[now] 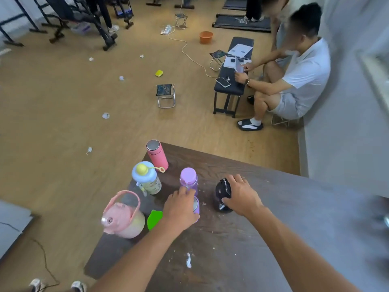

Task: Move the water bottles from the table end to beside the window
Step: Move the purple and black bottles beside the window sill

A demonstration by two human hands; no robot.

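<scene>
Several bottles stand at the near-left end of a dark wooden table (263,228). My left hand (181,209) is wrapped around a small purple bottle with a silver top (196,204). My right hand (242,194) grips a black bottle (222,192) from its right side. Just behind my left hand stands a taller purple bottle (188,178). Further back is a pink steel-capped flask (157,154). A blue-lidded patterned bottle with a yellow knob (146,177) stands to the left, and a pink jug with a loop handle (123,216) sits at the table's left edge. A green lid (154,219) shows beside my left wrist.
A person sits against the grey wall (341,123) on the right, at a black bench (231,74). A window ledge (376,70) runs along that wall. A folding stool (165,95) and paper scraps lie on the wood floor. White crumbs (188,260) dot the table.
</scene>
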